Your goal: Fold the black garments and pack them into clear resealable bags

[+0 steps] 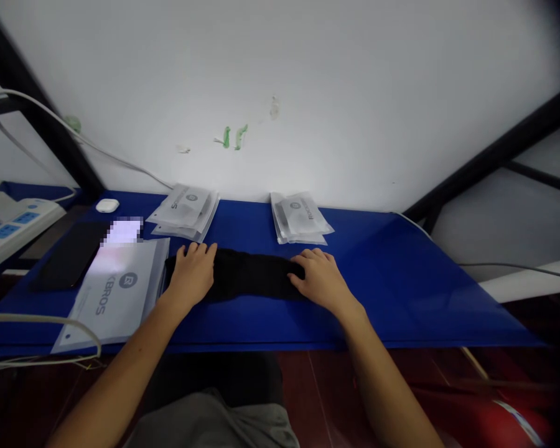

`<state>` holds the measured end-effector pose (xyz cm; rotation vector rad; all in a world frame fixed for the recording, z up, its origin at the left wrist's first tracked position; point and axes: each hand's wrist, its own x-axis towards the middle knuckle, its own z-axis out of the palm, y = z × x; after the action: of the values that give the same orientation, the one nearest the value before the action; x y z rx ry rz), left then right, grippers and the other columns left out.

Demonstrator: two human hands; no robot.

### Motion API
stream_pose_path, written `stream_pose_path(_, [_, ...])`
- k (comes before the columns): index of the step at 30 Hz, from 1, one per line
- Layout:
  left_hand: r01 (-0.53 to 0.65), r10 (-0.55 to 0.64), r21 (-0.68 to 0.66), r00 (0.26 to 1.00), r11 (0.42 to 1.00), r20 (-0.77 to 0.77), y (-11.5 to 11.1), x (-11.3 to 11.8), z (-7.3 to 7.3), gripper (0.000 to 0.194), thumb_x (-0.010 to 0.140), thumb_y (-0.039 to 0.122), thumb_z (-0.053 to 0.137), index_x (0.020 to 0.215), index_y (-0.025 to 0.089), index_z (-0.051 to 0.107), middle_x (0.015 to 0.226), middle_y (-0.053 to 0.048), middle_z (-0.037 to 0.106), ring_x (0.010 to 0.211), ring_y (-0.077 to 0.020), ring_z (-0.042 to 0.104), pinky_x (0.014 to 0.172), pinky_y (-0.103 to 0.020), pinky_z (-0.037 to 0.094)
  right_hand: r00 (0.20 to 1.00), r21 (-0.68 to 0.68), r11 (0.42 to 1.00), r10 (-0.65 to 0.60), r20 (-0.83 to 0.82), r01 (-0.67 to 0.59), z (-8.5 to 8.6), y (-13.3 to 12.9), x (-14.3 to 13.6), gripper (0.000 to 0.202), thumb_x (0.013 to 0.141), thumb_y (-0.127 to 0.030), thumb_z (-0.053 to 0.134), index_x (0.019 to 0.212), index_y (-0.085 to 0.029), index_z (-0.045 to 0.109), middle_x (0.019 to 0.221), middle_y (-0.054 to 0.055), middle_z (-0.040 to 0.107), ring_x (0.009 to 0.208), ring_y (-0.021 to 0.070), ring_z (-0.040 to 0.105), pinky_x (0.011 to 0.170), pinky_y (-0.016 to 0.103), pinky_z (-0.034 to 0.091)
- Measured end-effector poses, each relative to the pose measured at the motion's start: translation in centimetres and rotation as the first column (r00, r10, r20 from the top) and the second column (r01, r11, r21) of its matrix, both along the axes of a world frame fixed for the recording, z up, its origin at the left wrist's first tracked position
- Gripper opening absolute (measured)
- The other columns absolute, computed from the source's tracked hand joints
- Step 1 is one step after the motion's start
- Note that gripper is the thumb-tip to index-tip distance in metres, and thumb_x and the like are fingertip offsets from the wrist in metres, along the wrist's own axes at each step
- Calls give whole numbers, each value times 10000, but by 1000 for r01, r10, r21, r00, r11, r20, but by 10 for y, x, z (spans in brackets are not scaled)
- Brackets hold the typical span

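A long, narrow piece of black fabric [252, 274] lies across the blue tabletop in front of me. My left hand [193, 270] is over its left end, the fingers bent across the far edge. At the right end, my right hand [321, 279] grips the fabric between thumb and fingers. The fabric looks roughly flat, with slight creases, and its ends are partly hidden under my hands. Close to my left forearm is a large frosted plastic pouch [112, 292] with printed lettering.
Smaller frosted pouches lie in a left stack [186, 208] and a right stack [303, 214] by the wall. A white earbud case [107, 205], a dark phone-like slab [70, 255] and a power strip [23, 221] are at left. Cables [42, 318] hang near the front-left edge.
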<state>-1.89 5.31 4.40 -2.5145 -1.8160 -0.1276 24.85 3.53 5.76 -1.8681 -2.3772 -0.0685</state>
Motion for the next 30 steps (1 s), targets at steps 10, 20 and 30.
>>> stream_pose_path(10, [-41, 0, 194, 978, 980, 208, -2, 5, 22, 238, 848, 85, 463, 962, 154, 661, 982, -75, 680, 947, -242, 596, 896, -386, 450, 997, 141, 990, 9, -76, 2, 6, 6, 3, 135, 763, -83, 545, 781, -211, 582, 771, 13, 665, 767, 202, 613, 778, 349, 428])
stream_pose_path(20, [-5, -24, 181, 987, 983, 159, -4, 3, 10, 299, 899, 168, 480, 1161, 145, 620, 1052, -102, 678, 982, -260, 619, 826, -392, 486, 998, 264, 963, -46, -47, 57, -3, 0, 12, 42, 813, -176, 604, 835, -202, 628, 819, 40, 685, 803, 228, 625, 733, 355, 433])
stream_pose_path(30, [43, -78, 223, 985, 974, 154, -7, 0, 7, 395, 882, 104, 428, 1252, 118, 564, 1233, -134, 605, 1147, -281, 542, 974, -435, 441, 998, 235, 970, -55, -6, 55, -4, -2, 17, 85, 831, -254, 621, 901, -210, 637, 899, 61, 690, 889, 261, 619, 756, 383, 446])
